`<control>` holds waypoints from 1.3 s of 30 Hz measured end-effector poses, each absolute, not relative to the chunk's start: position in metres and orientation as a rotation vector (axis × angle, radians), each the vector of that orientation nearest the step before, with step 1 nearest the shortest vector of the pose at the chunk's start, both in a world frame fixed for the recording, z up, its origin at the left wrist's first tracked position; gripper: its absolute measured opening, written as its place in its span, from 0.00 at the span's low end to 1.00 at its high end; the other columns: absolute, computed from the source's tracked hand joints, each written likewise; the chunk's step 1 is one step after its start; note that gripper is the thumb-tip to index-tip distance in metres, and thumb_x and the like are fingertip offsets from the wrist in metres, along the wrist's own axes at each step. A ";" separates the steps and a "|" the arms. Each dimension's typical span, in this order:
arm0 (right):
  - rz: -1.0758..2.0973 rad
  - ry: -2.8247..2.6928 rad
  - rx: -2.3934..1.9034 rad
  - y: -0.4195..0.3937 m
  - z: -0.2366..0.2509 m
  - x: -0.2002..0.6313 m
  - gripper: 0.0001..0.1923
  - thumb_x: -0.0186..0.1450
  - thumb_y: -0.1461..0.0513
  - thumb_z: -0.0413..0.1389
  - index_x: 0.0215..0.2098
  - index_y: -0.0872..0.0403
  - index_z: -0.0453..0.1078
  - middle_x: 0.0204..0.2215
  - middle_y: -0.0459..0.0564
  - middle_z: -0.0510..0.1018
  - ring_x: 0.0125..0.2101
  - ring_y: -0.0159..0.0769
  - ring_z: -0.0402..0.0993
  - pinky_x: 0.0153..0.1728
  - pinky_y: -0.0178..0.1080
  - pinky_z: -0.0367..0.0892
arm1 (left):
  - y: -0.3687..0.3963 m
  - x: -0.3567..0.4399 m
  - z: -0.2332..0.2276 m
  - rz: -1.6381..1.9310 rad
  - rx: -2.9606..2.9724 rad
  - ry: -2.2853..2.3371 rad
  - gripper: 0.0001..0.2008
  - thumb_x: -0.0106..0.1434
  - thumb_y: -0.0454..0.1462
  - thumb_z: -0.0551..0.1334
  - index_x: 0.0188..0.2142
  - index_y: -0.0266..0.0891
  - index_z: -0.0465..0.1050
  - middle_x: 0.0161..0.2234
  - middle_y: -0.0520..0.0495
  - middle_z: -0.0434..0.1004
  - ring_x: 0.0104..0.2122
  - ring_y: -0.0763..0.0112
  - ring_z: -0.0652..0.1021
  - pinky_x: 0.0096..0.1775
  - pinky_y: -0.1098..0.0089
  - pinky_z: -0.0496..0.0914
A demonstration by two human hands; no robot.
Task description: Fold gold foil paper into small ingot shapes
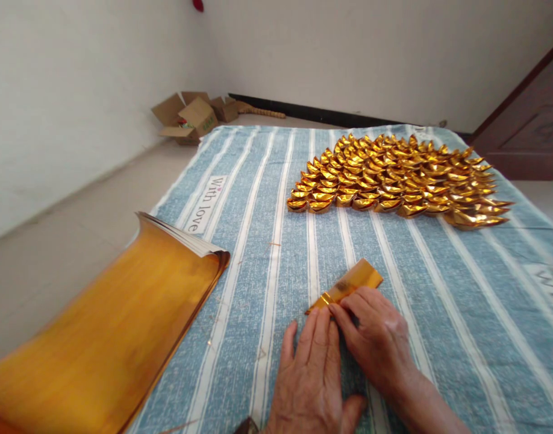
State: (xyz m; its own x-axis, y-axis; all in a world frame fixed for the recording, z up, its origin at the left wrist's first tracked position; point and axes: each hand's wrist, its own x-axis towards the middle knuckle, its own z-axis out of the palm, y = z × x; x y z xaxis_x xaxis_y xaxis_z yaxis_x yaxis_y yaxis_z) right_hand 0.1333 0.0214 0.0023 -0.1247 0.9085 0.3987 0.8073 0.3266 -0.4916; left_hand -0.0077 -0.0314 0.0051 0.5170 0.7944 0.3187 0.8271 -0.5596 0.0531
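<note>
A folded strip of gold foil paper [351, 281] lies on the blue-and-white striped cloth [258, 199]. My left hand [310, 377] lies flat on the cloth with its fingertips against the strip's near end. My right hand [376, 337] presses down on the same end with its fingers together. Only the far part of the strip shows past my fingers.
A thick stack of gold foil sheets [109, 337] curls up at the left. Several folded gold paper ingots [394, 175] sit in rows at the far right of the cloth. Open cardboard boxes [190, 117] stand by the wall. A dark wooden door [529, 120] is at right.
</note>
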 end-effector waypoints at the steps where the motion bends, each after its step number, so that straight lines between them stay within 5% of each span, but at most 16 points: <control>1: 0.202 -1.954 -1.504 0.021 0.002 0.133 0.16 0.67 0.63 0.51 0.21 0.54 0.66 0.21 0.47 0.68 0.27 0.35 0.64 0.31 0.38 0.57 | -0.031 -0.008 0.005 -0.470 -2.643 -1.415 0.33 0.63 0.54 0.54 0.54 0.26 0.66 0.55 0.32 0.71 0.56 0.51 0.69 0.53 0.52 0.59; 39: 0.155 -1.987 -1.494 0.022 0.005 0.134 0.16 0.67 0.63 0.50 0.21 0.53 0.65 0.21 0.47 0.68 0.27 0.34 0.64 0.30 0.38 0.58 | -0.036 -0.008 0.006 -0.445 -2.742 -1.461 0.35 0.62 0.46 0.57 0.61 0.24 0.54 0.58 0.28 0.65 0.59 0.46 0.64 0.54 0.47 0.62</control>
State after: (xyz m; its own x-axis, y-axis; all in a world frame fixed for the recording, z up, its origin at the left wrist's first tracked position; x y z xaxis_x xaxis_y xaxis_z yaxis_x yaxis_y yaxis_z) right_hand 0.1339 0.0215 0.0050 -0.1493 0.8968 0.4164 0.8214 0.3470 -0.4527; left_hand -0.0082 -0.0355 0.0061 0.5266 0.8128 0.2491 0.8137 -0.5667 0.1291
